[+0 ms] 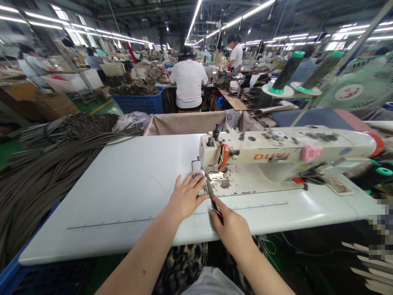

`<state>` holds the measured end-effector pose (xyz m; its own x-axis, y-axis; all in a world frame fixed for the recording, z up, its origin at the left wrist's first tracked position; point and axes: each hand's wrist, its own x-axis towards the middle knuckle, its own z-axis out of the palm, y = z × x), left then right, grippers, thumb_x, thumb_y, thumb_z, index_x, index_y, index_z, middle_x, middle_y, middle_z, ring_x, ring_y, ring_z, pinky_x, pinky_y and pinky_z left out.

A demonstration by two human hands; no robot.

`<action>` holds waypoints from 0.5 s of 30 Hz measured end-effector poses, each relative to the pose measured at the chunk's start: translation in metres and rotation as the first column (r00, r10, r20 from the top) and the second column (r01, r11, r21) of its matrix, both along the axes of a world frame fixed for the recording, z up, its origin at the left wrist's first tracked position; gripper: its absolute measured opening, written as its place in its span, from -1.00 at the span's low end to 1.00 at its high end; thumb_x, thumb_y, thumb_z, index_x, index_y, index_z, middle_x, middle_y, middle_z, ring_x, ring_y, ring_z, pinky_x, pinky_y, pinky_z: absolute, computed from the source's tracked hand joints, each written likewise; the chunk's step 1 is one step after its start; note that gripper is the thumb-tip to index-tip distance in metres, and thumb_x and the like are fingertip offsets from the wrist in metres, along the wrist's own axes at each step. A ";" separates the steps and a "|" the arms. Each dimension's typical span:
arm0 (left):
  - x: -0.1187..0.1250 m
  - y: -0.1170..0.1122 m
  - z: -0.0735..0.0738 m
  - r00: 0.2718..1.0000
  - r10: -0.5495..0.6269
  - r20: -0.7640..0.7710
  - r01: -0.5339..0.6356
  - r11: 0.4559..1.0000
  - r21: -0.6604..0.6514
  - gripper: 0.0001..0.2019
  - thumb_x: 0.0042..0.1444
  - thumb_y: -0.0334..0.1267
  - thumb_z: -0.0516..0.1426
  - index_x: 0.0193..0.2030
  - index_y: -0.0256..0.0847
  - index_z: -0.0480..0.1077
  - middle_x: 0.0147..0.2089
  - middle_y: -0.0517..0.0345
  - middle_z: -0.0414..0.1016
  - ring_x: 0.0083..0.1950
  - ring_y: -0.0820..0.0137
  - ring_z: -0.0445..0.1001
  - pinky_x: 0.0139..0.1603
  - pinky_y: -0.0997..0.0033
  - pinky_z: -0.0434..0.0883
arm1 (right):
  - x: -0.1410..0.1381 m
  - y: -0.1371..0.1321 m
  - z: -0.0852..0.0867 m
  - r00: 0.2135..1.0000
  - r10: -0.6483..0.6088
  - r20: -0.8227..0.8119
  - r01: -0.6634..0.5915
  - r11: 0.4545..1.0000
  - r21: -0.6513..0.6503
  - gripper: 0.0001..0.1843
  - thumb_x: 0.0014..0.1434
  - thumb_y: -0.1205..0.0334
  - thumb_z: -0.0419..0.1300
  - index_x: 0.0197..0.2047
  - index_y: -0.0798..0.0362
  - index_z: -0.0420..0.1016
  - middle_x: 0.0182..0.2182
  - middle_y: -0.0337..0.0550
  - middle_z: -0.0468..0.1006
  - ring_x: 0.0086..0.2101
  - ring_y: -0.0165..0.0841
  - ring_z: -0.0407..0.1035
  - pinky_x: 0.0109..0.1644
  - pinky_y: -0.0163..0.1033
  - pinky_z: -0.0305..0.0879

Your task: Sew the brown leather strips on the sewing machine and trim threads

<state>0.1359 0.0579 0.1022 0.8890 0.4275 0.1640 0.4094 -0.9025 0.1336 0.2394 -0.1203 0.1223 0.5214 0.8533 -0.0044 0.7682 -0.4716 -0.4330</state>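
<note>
Factory hall, white surface point(123, 192). Left hand point(186, 196) lies flat with fingers spread, just beside the dark strip point(212, 198). Right hand point(231, 229) is pinched shut on the strip's near end. The strip runs up under the foot of the machine point(276, 153). A pile point(46, 164) of similar strips lies at far left.

Looked down on a white table top point(123, 184), smooth, rounded at the corners. Found a cream sewing machine point(276, 151) standing on it, over a scuffed bed plate point(242, 180). Saw a narrow dark strip point(211, 196) lying out from the machine's needle end toward the front edge, a left hand point(186, 197) pressed flat just left of that needle end, a right hand point(231, 229) pinching the strip in front of the machine. Noted a loose thread point(162, 186) curled further left of the machine and a printed measuring scale point(123, 223) running across in front of it.
</note>
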 end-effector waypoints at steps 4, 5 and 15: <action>0.000 -0.001 0.000 1.000 0.006 0.006 -0.006 1.000 -0.002 -0.42 0.44 0.14 -0.07 0.51 0.05 0.07 0.54 0.13 0.09 0.56 0.07 -0.01 0.48 -0.43 -0.01 | -0.001 0.001 0.000 1.000 -0.006 0.002 0.006 1.000 0.010 -0.52 0.41 0.11 0.04 0.32 0.00 0.43 -0.27 -0.09 0.72 -0.26 -0.18 0.63 -0.19 -0.20 0.41; 0.000 -0.001 0.000 1.000 0.007 0.008 -0.007 1.000 -0.002 -0.42 0.44 0.14 -0.07 0.51 0.04 0.07 0.54 0.12 0.10 0.56 0.07 0.00 0.48 -0.43 -0.01 | -0.001 0.001 0.001 1.000 -0.006 0.004 0.006 1.000 0.013 -0.52 0.41 0.11 0.04 0.32 -0.01 0.43 -0.27 -0.09 0.72 -0.26 -0.18 0.63 -0.20 -0.21 0.41; 0.000 0.001 -0.001 1.000 -0.005 0.012 0.005 1.000 0.006 -0.40 0.42 0.17 -0.05 0.51 0.06 0.08 0.54 0.12 0.11 0.55 0.05 0.02 0.48 -0.40 0.02 | -0.001 -0.001 -0.001 1.000 0.011 0.027 -0.012 1.000 0.026 -0.51 0.42 0.12 0.01 0.33 0.02 0.41 -0.22 -0.06 0.72 -0.25 -0.17 0.63 -0.19 -0.20 0.44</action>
